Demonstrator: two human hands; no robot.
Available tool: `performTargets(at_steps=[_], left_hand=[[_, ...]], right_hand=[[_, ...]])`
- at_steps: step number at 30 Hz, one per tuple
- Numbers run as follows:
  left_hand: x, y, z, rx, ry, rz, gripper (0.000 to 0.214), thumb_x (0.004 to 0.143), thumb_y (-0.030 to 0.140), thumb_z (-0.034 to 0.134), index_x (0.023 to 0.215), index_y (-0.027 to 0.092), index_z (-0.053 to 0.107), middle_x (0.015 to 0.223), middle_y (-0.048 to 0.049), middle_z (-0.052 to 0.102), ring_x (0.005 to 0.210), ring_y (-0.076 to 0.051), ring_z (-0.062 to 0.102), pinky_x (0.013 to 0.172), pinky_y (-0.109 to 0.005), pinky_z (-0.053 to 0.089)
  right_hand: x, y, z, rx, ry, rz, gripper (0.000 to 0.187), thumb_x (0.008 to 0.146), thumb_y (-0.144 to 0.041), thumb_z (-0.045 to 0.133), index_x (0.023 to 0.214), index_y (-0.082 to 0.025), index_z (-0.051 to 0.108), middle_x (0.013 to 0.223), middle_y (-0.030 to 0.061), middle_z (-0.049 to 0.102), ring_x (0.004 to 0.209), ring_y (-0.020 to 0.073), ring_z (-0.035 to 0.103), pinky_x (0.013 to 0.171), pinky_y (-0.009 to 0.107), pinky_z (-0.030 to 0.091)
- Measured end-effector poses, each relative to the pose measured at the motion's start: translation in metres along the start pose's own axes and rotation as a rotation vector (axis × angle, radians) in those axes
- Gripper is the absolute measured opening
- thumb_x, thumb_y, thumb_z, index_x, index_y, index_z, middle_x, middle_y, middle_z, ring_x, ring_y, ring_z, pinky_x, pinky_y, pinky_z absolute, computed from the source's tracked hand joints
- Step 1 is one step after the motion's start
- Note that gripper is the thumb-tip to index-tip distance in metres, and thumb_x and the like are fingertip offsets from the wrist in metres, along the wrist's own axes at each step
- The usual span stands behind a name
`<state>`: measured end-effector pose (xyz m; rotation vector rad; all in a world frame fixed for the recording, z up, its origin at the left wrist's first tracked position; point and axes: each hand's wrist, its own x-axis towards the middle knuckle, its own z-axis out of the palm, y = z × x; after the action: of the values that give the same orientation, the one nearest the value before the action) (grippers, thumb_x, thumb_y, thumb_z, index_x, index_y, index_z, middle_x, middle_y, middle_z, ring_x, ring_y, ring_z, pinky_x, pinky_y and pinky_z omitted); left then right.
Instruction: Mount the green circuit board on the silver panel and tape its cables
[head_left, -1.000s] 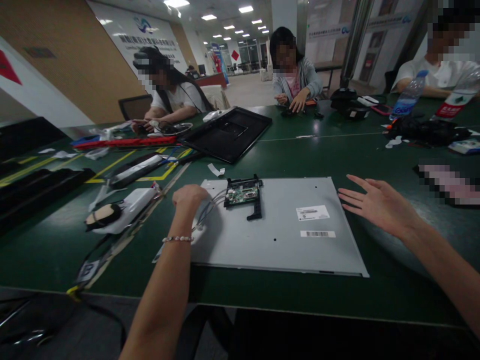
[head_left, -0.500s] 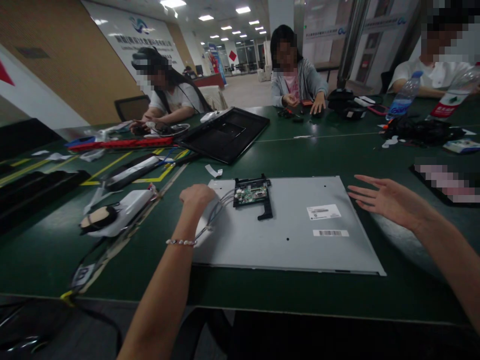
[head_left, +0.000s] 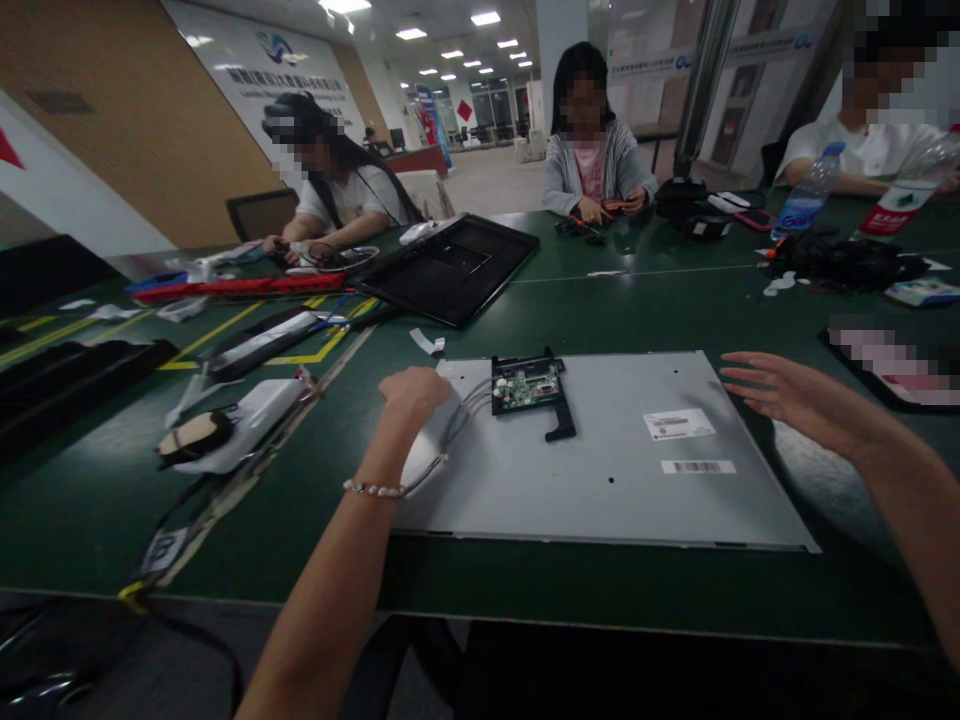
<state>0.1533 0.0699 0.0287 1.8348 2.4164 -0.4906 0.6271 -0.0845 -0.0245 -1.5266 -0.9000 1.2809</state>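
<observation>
A flat grey display panel lies back side up on the green table in front of me. My left hand is closed at its far left edge, knuckles up and fingertips hidden. Grey cables run beside that hand to a green circuit board in a black bracket on the panel. Two white labels, one the barcode label, are on the panel's right part. My right hand is open beside the right edge, fingers stretched towards it, apparently holding nothing.
A black monitor frame lies behind the panel. White-and-black devices and dark trays are at left. A pale translucent bag sits under my right forearm; bottles stand far right. Other people sit across the table.
The display panel, with its board and cables, has slid to the right. Both my hands have moved right with it. Across the table, a person has brought both hands together around a small object.
</observation>
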Motion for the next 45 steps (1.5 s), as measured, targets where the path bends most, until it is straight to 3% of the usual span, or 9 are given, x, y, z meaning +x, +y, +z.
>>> performTargets(at_steps=[14,24,32,35,39,42,45], left_hand=[[-0.024,0.017,-0.001,0.102,0.048,0.144,0.043,0.092,0.022,0.04,0.119,0.007,0.07,0.126,-0.0249,0.064,0.118,-0.037,0.061,0.091,-0.045,0.048],[-0.025,0.021,0.0,0.115,0.059,0.239,0.047,0.094,0.033,0.04,0.118,0.01,0.072,0.124,-0.0231,0.066,0.113,-0.036,0.063,0.088,-0.04,0.052],[-0.025,0.022,0.003,0.127,0.152,0.297,0.046,0.094,0.032,0.04,0.115,0.008,0.073,0.116,-0.0241,0.069,0.109,-0.037,0.065,0.087,-0.041,0.053],[-0.027,0.024,0.002,0.122,0.153,0.31,0.046,0.094,0.032,0.041,0.115,0.006,0.073,0.115,-0.026,0.069,0.109,-0.037,0.065,0.086,-0.042,0.053],[-0.031,0.03,0.0,0.138,0.147,0.335,0.045,0.094,0.03,0.04,0.115,0.007,0.073,0.114,-0.0256,0.069,0.109,-0.037,0.065,0.087,-0.042,0.053],[-0.035,0.034,0.0,0.15,0.156,0.345,0.045,0.094,0.03,0.04,0.115,0.007,0.072,0.114,-0.025,0.069,0.11,-0.037,0.065,0.086,-0.041,0.053],[-0.037,0.039,0.002,0.164,0.173,0.346,0.045,0.094,0.03,0.04,0.114,0.008,0.073,0.112,-0.0241,0.07,0.109,-0.036,0.066,0.086,-0.039,0.054]], right_hand=[[-0.001,0.002,-0.007,-0.075,0.039,-0.057,0.033,0.081,-0.05,0.07,0.111,-0.037,0.068,0.143,0.0012,0.056,0.13,0.0302,0.053,0.113,0.043,0.039],[-0.01,-0.002,-0.006,-0.181,0.078,-0.085,0.029,0.086,-0.05,0.061,0.111,-0.036,0.065,0.142,0.004,0.056,0.135,0.0284,0.047,0.114,0.046,0.034],[-0.01,-0.005,-0.003,-0.273,0.148,-0.053,0.031,0.085,-0.051,0.059,0.113,-0.036,0.062,0.141,0.0046,0.056,0.136,0.028,0.044,0.114,0.048,0.031],[-0.005,-0.002,-0.006,-0.388,0.17,-0.056,0.037,0.086,-0.053,0.056,0.117,-0.034,0.062,0.139,0.0062,0.058,0.134,0.0299,0.048,0.111,0.045,0.037],[0.001,0.002,-0.01,-0.762,0.214,-0.094,0.052,0.091,-0.054,0.044,0.131,-0.025,0.057,0.135,0.0137,0.061,0.121,0.0347,0.058,0.098,0.046,0.048],[0.004,0.004,-0.012,-0.922,0.216,-0.145,0.06,0.092,-0.053,0.041,0.135,-0.014,0.056,0.131,0.0203,0.062,0.115,0.0366,0.061,0.095,0.047,0.05],[0.008,0.01,-0.014,-1.046,0.248,-0.257,0.061,0.092,-0.051,0.04,0.133,-0.01,0.058,0.129,0.0215,0.062,0.12,0.0358,0.059,0.098,0.045,0.048]])
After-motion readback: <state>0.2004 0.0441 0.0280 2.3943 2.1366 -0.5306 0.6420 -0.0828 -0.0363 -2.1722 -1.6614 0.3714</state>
